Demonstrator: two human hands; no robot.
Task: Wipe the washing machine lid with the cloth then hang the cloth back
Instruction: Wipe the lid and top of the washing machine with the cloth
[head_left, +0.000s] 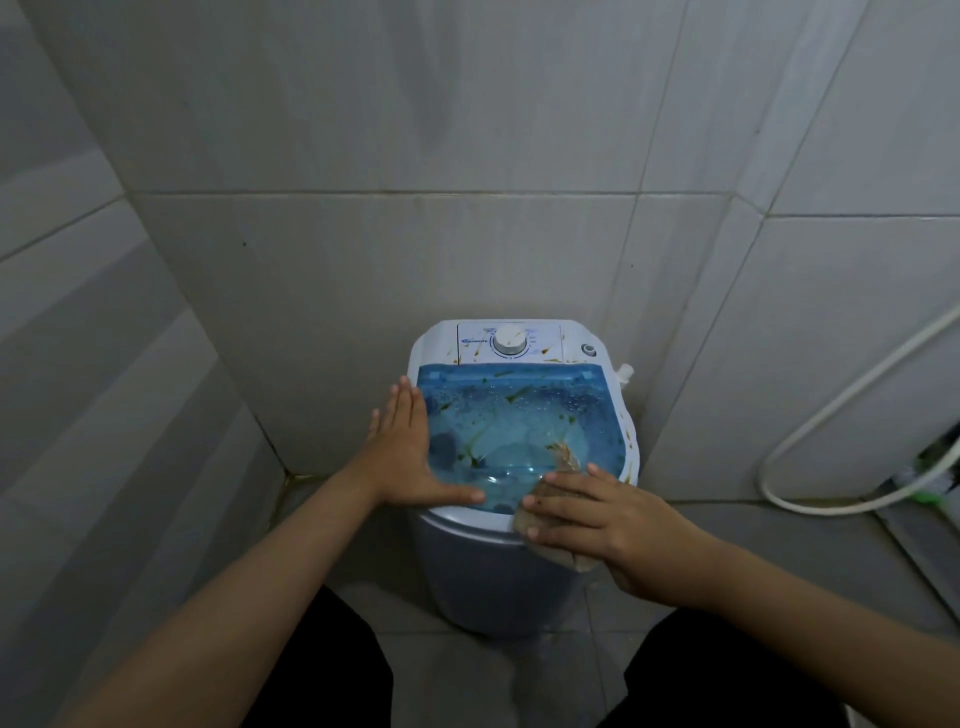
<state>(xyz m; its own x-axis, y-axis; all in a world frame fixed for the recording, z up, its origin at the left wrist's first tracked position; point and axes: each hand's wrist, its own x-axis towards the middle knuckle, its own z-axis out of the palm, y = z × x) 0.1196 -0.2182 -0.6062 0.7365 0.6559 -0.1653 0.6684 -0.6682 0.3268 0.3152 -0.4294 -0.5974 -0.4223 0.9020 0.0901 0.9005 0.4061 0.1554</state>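
Observation:
A small white washing machine (470, 566) stands against the tiled wall, with a clear blue lid (519, 415) streaked with brown smears and water drops. My left hand (408, 452) lies flat, fingers apart, along the lid's left edge. My right hand (602, 519) presses a beige cloth (558, 551) onto the lid's near right corner; most of the cloth is hidden under the palm. A white control panel with a round dial (509, 340) sits behind the lid and carries brown stains too.
Grey tiled walls close in on the left and behind the machine. A white hose (831, 415) loops down the right wall to the floor, with a dark and green object (935, 467) at the right edge. My dark trouser legs fill the bottom.

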